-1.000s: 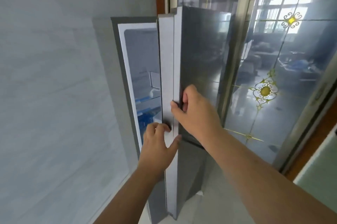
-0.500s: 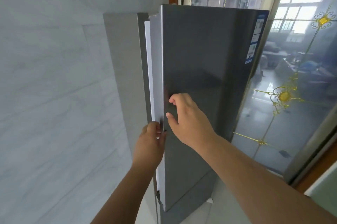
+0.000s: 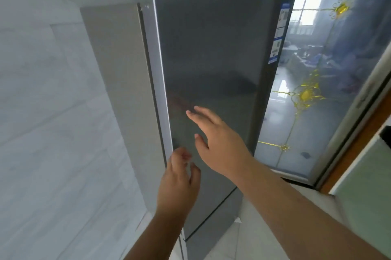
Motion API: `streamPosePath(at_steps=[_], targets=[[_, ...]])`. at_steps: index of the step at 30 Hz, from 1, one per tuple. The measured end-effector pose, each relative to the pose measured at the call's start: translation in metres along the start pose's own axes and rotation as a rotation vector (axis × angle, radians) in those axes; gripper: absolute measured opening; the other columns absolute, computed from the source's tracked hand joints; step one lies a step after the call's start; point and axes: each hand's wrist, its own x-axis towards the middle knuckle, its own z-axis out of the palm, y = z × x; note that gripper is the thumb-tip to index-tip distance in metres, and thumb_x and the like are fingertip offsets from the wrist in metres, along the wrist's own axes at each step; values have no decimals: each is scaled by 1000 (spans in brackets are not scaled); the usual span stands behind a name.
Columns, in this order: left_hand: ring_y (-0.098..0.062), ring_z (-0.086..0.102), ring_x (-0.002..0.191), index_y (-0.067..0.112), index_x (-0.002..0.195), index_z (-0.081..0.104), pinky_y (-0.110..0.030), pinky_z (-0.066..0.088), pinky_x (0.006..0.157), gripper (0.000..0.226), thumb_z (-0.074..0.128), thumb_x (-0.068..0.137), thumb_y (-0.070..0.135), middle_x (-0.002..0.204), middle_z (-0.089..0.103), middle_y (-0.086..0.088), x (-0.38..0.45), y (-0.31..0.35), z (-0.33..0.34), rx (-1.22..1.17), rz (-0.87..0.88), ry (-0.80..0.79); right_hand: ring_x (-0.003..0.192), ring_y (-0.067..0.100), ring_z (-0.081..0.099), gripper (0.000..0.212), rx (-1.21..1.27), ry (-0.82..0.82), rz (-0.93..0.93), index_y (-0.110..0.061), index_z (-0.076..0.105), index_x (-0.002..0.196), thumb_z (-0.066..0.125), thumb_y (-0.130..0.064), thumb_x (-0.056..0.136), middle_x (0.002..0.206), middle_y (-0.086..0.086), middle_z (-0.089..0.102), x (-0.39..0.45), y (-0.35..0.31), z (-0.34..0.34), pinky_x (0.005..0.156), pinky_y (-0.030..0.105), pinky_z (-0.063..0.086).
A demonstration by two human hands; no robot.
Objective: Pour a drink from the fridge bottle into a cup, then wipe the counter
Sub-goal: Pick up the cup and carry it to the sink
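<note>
Grey fridge door [image 3: 211, 65] looks shut under the flat, open right hand [image 3: 220, 143], the left hand [image 3: 179, 177] loosely curled and empty below; bottle unseen, so pouring seemingly comes next.

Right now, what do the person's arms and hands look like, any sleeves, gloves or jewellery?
Both forearms are bare as far as the frame shows, with no sleeves. The left hand and right hand wear no gloves, and no rings, watch or bracelet show.

Single head view; looks forward, slightly down; close to fridge door [image 3: 211, 69]; both forearms enter from below.
</note>
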Motion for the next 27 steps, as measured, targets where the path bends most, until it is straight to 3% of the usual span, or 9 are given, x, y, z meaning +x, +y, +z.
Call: streamPosePath(at_steps=[4, 6, 9, 11, 14, 19, 22, 27], targets=[[-14, 58, 122, 24, 133, 60, -33, 48, 103, 33, 61, 100, 22, 131, 62, 4, 16, 15, 36, 42, 134, -323, 141, 10, 45, 47, -24, 31, 184, -32, 53, 150, 55, -27, 103, 154, -13, 51, -36, 35, -19, 114, 22, 32], [-22, 61, 121, 17, 128, 68, -33, 47, 103, 33, 61, 97, 24, 129, 67, -2, 25, 26, 58, 17, 176, -411, 135, 17, 52, 42, -73, 61, 314, -29, 61, 143, 58, -30, 101, 147, -9, 60, -72, 63, -30, 115, 31, 39], [-25, 60, 123, 19, 128, 70, -28, 40, 102, 52, 46, 93, 48, 129, 68, -2, 22, 59, 102, -11, 265, -574, 119, 24, 63, 38, -183, 125, 556, -28, 70, 130, 57, -38, 96, 134, -9, 69, -149, 102, -54, 103, 42, 48], [-23, 59, 126, 25, 130, 69, -35, 43, 108, 60, 35, 94, 59, 132, 66, 1, 5, 89, 138, -36, 365, -716, 119, 22, 62, 38, -269, 174, 757, -30, 71, 128, 52, -43, 98, 132, -12, 70, -207, 115, -79, 101, 41, 48], [-25, 57, 128, 28, 132, 66, -44, 44, 110, 52, 34, 99, 53, 133, 66, 4, -43, 148, 190, -64, 540, -865, 136, 15, 49, 41, -407, 197, 1098, -39, 62, 139, 40, -48, 106, 147, -20, 58, -298, 113, -120, 109, 39, 37], [-17, 36, 151, 37, 149, 51, -50, 34, 121, 64, 20, 100, 63, 160, 46, 8, -163, 253, 234, -88, 939, -1124, 150, 9, 32, 44, -488, 354, 1560, -44, 47, 150, 34, -50, 109, 161, -23, 39, -449, 59, -177, 122, 39, 22], [-11, 23, 156, 38, 155, 43, -45, 28, 124, 53, 27, 107, 52, 167, 32, 12, -244, 311, 229, -120, 1151, -1244, 150, 11, 34, 46, -552, 497, 1764, -40, 47, 151, 34, -49, 109, 161, -19, 40, -527, 8, -199, 121, 38, 26], [-12, 22, 158, 37, 153, 47, -41, 32, 119, 50, 27, 109, 50, 167, 34, 11, -377, 378, 204, -193, 1427, -1295, 150, 11, 34, 47, -609, 680, 2020, -38, 45, 153, 33, -49, 109, 162, -17, 40, -635, -70, -219, 120, 39, 28]])
